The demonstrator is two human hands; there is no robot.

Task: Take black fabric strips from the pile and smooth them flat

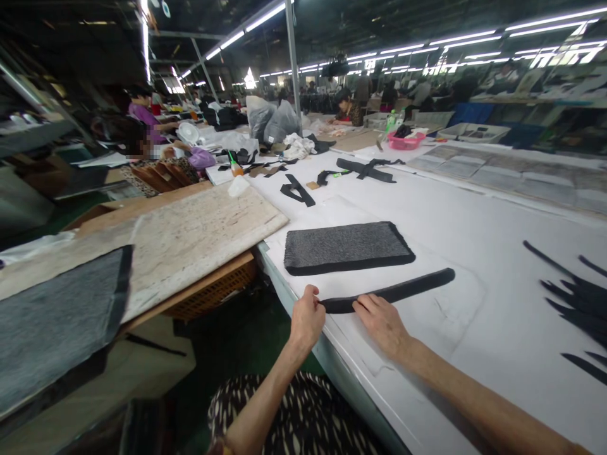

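A long black fabric strip (412, 285) lies slantwise on the white table, close to its front edge. My left hand (307, 319) pinches the strip's left end between thumb and fingers. Farther along the strip, my right hand (382, 322) rests with its bent fingertips pressed on it; whether they grip it is hidden. Just beyond is a stack of grey rectangular fabric pieces (348, 245) with black edges, apart from both hands.
Many black strips (581, 303) lie at the right. Black pieces (367, 169), a pink basket (405, 139) and plastic bags (272, 120) are farther back. A worn board (203, 234) adjoins the table at left, bearing grey fabric (57, 322). Co-workers (142, 120) sit beyond.
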